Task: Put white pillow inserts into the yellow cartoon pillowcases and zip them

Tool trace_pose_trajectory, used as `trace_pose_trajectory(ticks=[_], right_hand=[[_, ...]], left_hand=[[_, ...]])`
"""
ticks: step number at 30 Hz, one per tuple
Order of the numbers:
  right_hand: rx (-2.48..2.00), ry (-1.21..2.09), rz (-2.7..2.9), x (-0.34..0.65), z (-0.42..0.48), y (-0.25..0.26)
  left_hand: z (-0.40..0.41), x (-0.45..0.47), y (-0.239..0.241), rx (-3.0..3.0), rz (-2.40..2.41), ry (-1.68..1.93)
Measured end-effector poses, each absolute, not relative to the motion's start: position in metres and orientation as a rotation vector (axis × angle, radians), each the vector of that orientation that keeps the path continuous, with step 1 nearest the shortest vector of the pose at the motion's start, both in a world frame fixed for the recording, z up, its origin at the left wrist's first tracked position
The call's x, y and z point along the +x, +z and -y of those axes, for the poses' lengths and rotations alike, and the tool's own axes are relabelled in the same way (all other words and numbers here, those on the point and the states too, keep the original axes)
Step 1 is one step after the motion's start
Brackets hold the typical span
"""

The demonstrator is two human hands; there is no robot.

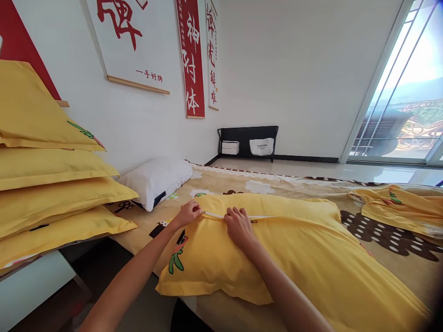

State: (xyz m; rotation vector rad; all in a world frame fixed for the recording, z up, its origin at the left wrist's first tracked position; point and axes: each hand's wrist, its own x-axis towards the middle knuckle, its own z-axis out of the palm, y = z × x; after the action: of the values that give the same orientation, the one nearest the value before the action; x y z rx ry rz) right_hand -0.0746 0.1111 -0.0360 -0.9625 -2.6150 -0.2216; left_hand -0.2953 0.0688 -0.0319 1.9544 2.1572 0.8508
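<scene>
1. The patterned sheet (224, 182) lies under the yellow pillow (297, 258), apparently bearing its weight.
2. The right hand (240, 226) curls over the pillow's seam, perhaps steadying it; whether its grip closes, I cannot tell.
3. The left hand (191, 213) pinches the white strip's (213, 215) end, seemingly for tension.

The slim, bare left forearm (138, 269) and right forearm (277, 281) taper to a bare left hand (189, 213) and right hand (239, 227).

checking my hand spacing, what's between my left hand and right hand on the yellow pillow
In the head view, a stretch of white strip on the yellow pillow lies between the left hand and right hand.
</scene>
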Motion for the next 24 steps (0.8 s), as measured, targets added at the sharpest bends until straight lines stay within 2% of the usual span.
trace_pose_trajectory(ticks=[9,11,18,21,24], right_hand=[[-0.802,-0.543,2.586,-0.067,-0.101,-0.025],[-0.760,-0.471,2.585,-0.067,-0.098,-0.026],[-0.865,0.200,2.433,-0.108,-0.096,-0.032],[-0.845,0.201,2.442,-0.124,-0.097,-0.037],[-0.730,0.046,2.513,-0.123,-0.095,-0.040]], left_hand=[[-0.059,-0.289,-0.023,1.946,-2.239,0.753],[-0.059,-0.285,-0.017,1.976,-2.217,0.764],[-0.055,-0.294,-0.005,2.003,-2.152,0.750],[-0.056,-0.298,-0.013,1.977,-2.200,0.744],[-0.060,-0.300,-0.027,1.921,-2.245,0.758]])
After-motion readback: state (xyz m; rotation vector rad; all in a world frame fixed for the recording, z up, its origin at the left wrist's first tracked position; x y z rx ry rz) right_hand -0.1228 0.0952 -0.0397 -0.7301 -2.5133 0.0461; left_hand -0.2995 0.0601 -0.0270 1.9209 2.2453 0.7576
